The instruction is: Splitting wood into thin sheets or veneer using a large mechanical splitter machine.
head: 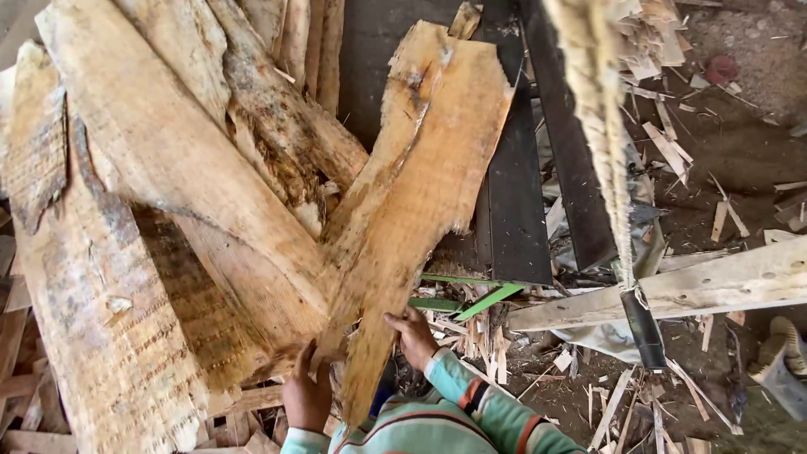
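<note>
A long rough-edged wooden slab [412, 193] leans upward, its top against dark boards. My left hand [307, 393] grips the slab's lower left edge, where it overlaps a neighbouring slab. My right hand [414, 336] presses on its lower right edge, fingers curled over the wood. Both sleeves are teal with orange stripes. The slab's bottom tip ends between my forearms.
Several pale slabs [160, 168] lean stacked at the left. Dark planks [513, 210] stand behind. A thick rope [601, 126] hangs at the right above a pale beam [723, 286]. Wood scraps and green strips [471, 303] litter the ground. A shoe [780, 353] shows at the right edge.
</note>
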